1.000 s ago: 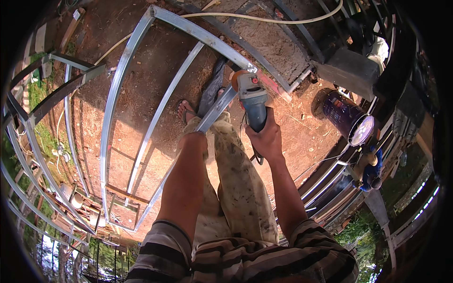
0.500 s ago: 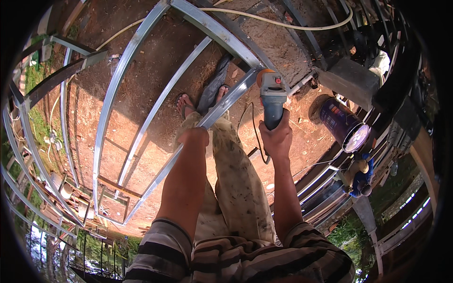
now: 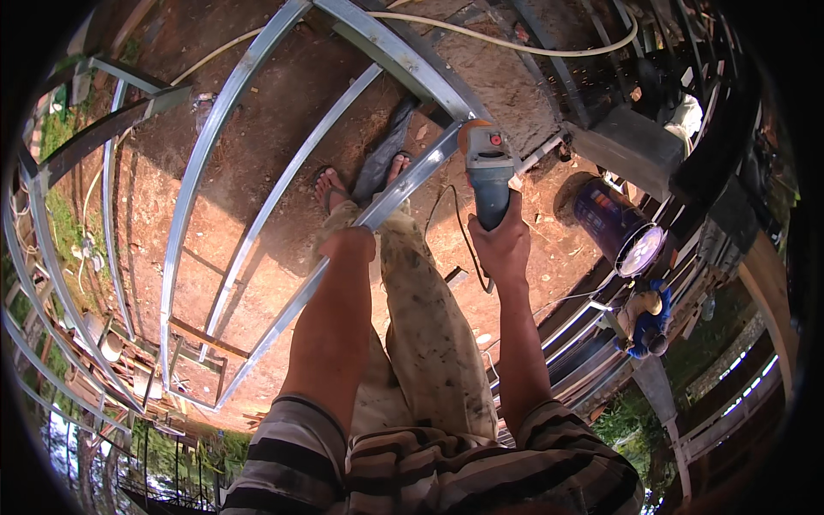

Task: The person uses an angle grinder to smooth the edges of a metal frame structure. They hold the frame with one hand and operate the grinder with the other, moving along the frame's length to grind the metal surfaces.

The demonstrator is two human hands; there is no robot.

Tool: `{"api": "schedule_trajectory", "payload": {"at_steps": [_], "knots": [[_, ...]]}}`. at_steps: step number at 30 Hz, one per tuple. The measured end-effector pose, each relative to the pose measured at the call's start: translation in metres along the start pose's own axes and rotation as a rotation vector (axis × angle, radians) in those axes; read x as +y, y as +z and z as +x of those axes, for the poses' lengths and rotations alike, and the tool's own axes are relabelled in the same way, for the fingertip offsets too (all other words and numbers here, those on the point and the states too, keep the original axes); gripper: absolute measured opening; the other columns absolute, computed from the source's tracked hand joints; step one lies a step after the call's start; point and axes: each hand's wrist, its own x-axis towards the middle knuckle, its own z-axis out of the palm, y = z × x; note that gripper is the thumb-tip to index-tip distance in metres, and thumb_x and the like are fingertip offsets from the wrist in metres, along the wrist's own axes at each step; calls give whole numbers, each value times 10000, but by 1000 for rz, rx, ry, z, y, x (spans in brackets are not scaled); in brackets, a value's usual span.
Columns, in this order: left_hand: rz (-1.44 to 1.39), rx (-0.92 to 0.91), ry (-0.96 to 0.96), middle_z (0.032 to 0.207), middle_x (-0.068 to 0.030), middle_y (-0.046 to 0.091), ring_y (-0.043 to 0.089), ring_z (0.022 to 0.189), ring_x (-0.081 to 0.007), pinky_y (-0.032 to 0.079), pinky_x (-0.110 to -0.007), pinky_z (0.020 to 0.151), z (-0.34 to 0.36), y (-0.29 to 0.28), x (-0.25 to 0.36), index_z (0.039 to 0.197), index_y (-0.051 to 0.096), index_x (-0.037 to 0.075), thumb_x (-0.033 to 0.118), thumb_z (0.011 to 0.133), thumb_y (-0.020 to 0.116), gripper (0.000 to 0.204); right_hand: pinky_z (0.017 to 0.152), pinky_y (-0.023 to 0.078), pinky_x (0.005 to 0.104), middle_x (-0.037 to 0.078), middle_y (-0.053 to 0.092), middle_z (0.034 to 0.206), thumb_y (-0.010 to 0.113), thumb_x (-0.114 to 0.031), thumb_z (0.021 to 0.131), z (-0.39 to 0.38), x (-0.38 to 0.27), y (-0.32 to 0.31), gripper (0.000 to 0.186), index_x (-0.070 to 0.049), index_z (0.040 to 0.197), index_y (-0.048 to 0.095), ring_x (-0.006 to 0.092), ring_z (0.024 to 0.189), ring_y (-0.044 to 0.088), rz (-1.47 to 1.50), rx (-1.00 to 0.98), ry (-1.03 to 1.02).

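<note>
1. The right hand [image 3: 505, 245] is clenched around an angle grinder [image 3: 487, 168], its disc at the metal frame's [image 3: 199, 163] corner joint.
2. The left hand [image 3: 349, 245] grasps a frame rail, just left of the grinder.
3. The cord [image 3: 459, 232] hangs below the grinder; it could snag, and a kick could jerk the disc toward the sandalled feet [image 3: 330, 187] beneath the frame.

Outdoor yard: bare reddish earth floor [image 3: 249, 197], patched with sunlight and shade. Dark paint can [image 3: 614, 225] and grey concrete block [image 3: 631, 146] at right. Pale hose [image 3: 515, 41] along top. Greenery [image 3: 64, 215] at left edge.
</note>
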Motion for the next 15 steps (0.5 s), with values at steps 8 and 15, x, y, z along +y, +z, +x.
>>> {"api": "schedule_trajectory", "payload": {"at_steps": [8, 15], "knots": [[-33, -140, -5, 1630, -52, 563, 516, 1515, -305, 426, -493, 1201, 25, 6, 1, 1579, 581, 244, 441, 1060, 592, 556, 828, 563, 612, 310, 749, 995, 796, -232, 836, 3, -3, -5, 633, -100, 1380, 501, 530, 945, 730, -7, 12, 10], [-55, -99, -76, 1669, -50, 516, 482, 1539, -301, 414, -493, 1211, 72, 37, 0, 1613, 538, 239, 413, 1061, 593, 581, 819, 562, 616, 307, 748, 978, 793, -232, 833, 6, -5, -3, 638, -101, 1382, 496, 529, 928, 729, -52, 27, -30]]}}
